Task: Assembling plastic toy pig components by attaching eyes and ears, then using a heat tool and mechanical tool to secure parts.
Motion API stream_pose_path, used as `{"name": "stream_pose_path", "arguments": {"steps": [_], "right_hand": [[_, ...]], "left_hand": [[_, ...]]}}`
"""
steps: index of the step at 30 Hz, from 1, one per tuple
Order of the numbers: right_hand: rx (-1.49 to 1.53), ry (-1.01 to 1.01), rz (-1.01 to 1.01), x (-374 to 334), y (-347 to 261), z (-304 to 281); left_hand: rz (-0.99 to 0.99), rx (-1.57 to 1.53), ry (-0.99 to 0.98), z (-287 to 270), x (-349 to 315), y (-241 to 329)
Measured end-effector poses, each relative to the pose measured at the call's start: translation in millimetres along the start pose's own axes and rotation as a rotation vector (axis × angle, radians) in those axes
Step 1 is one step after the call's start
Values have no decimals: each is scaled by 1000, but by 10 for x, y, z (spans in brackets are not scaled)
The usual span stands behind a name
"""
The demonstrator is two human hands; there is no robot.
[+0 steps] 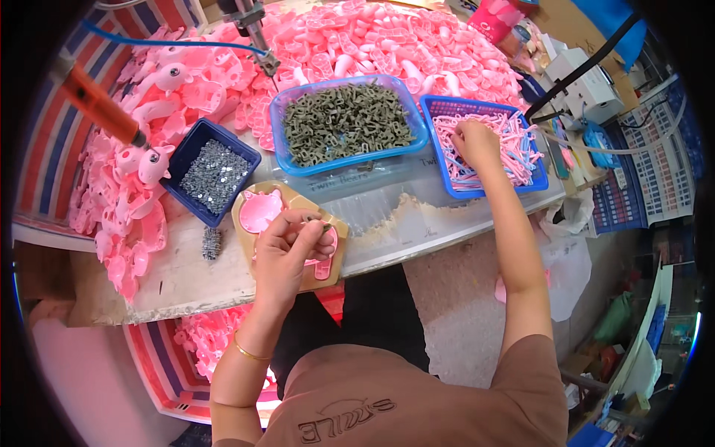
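My left hand point(293, 242) is closed in a pinch above a tan fixture block point(244, 216). A tiny dark piece seems to show at its fingertips, too small to name. In the block lies a pink animal-shaped plastic shell point(261, 211); more pink plastic point(322, 270) shows past the hand. My right hand point(477, 143) reaches into a blue basket point(463, 192) at the right, its fingers bent together among thin pink and pale blue plastic sticks point(521, 153). Whatever those fingers grip is hidden. Between the hands stands a blue-rimmed clear tub point(357, 165) of small grey-green parts point(346, 123).
A dark blue bin point(202, 216) holds small shiny metal pieces. Pink plastic parts point(387, 45) heap across the back and left of the table. An orange power screwdriver point(100, 100) and a metal driver tip point(267, 63) hang above. A striped bag point(160, 365) of pink parts sits below the edge.
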State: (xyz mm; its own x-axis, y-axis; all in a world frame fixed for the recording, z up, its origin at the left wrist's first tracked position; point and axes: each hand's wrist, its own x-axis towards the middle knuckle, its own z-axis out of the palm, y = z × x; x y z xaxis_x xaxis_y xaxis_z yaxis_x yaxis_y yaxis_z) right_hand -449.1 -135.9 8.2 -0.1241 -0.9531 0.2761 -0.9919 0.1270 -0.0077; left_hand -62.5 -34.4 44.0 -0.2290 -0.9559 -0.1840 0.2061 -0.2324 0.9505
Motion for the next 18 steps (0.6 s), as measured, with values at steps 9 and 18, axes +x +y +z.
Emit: {"name": "stream_pose_path", "arguments": {"steps": [9,18], "right_hand": [[969,-90,-4,-9,292,-156],[1081,-620,-354,-788,-1639,-1052]], "left_hand": [[-35,29,-7,-200,2,-30],[-29,43,-94,-259,-11,62]]}}
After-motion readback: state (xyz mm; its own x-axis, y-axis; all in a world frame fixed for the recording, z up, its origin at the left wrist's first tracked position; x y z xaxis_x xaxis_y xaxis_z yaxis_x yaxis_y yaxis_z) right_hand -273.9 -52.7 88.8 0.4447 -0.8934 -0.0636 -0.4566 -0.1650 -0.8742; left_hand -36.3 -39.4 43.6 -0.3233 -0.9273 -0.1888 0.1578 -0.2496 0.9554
